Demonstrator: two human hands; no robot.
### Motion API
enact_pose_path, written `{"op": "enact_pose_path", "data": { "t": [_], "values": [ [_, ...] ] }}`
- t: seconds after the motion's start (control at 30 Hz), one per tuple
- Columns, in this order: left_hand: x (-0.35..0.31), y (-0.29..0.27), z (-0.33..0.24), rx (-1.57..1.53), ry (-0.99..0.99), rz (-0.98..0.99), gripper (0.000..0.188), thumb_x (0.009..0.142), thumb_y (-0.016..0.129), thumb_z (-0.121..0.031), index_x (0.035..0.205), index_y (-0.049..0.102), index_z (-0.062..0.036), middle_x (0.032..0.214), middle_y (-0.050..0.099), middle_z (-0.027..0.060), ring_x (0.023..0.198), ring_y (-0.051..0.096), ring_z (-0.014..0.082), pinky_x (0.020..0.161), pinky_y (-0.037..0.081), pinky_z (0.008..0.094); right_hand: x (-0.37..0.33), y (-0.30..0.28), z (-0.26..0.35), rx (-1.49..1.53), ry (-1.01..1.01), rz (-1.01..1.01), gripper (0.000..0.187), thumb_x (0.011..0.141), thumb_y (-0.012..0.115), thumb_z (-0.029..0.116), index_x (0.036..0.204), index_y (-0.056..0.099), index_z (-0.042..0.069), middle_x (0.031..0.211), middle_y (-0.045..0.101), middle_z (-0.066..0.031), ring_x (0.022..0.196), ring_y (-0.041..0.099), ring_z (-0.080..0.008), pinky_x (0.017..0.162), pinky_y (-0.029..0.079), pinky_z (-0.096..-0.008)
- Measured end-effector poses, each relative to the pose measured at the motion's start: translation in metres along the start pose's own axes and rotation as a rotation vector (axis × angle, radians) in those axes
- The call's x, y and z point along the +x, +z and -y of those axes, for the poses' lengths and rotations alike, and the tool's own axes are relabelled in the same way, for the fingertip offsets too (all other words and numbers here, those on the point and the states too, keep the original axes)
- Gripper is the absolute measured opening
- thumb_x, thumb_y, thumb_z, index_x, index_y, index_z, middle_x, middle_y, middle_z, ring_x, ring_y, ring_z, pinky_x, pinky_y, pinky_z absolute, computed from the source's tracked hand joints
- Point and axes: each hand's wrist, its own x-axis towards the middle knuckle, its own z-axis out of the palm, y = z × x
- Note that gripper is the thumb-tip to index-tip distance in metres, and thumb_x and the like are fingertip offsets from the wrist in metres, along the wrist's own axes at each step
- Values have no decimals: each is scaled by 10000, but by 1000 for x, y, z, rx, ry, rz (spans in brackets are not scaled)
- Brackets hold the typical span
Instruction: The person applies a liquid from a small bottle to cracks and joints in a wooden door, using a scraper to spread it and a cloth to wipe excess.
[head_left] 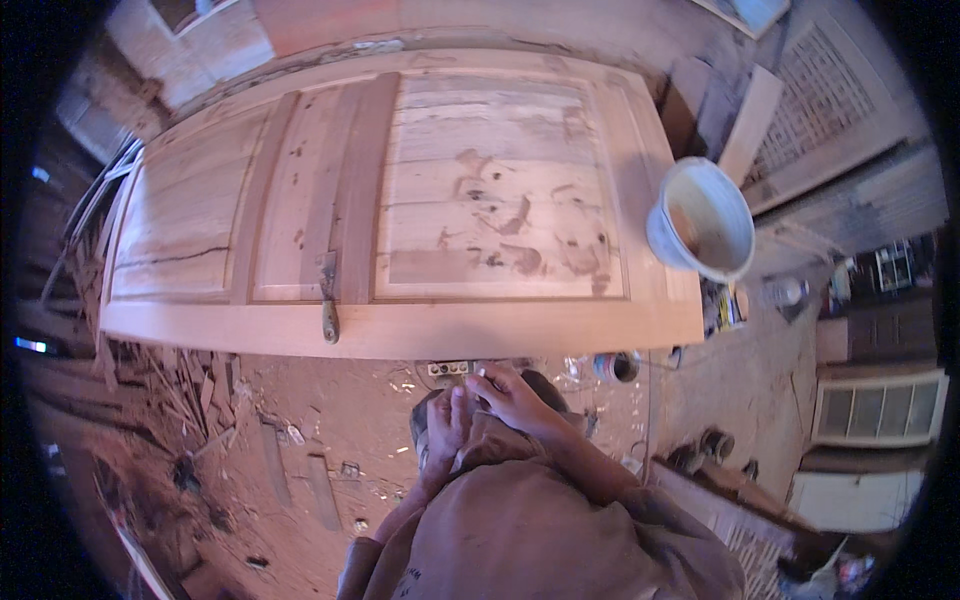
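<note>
My left hand (447,420) and my right hand (507,397) are close together in front of my body, just short of the near edge of a wooden panelled door (520,325). The fingers of both hands are curled in. Anything between them is too small to make out. On the door's near rail lies a putty knife (328,300), its handle toward me. Brown filler patches (515,215) mark the right-hand panel. A white bucket (700,222) with tan residue inside stands at the door's right end.
A power strip (447,369) and an open can (620,367) are beyond my hands, low by the door's edge. Wood scraps (195,395) litter the floor at left. A carved lattice panel (820,95) leans at the far right, and a framed piece (880,408) stands at right.
</note>
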Motion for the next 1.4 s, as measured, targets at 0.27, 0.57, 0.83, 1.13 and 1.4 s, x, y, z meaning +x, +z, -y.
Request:
{"op": "enact_pose_path", "data": {
  "t": [0.27, 0.57, 0.83, 1.13, 1.4],
  "values": [
    [-22, -55, 28, -357, -207, -57, 434, 1049, 369, -424, 816, 499, -81, 578, 491, 26, 454, 447, 101, 407, 353, 255, 38, -16, -20, -415, -234, -534, 151, 968, 590, 212, 962, 632, 67, 720, 577, -70, 574, 513, -145, 535, 436, -313],
    [-2, -112, 11, -274, 39, -98, 217, 1024, 487, -248, 1096, 497, -43, 734, 539, 1, 617, 488, 60, 539, 391, 209, 75, -13, -34, -617, -235, -800, 243, 882, 672, 119, 1101, 595, 49, 839, 588, -106, 738, 582, -200, 658, 479, -328],
    [-11, -114, 4, -53, 62, -58, 335, 981, 574, -233, 1212, 478, -10, 799, 641, 140, 705, 644, 221, 646, 502, 357, 16, 112, 71, -9, -296, -107, 809, 859, 678, 5, 1510, 203, 68, 1167, 611, -157, 1186, 526, -211, 1018, 391, -358],
    [-10, -99, -13, 38, 33, -99, 362, 966, 593, -237, 1229, 473, -18, 790, 637, 184, 726, 665, 307, 653, 505, 397, 20, 71, 42, 12, -156, 119, 1088, 810, 750, 89, 1533, -62, 51, 1418, 349, -221, 1395, 304, -308, 1155, 228, -436],
    [-11, -61, -33, 34, -84, -134, 365, 961, 601, -230, 1228, 471, -18, 863, 660, 232, 820, 679, 400, 692, 517, 436, 27, 44, 70, 77, -105, 39, 885, 846, 699, 76, 1526, 133, 51, 1235, 492, -157, 1195, 452, -255, 1078, 328, -420]
  ]
}}
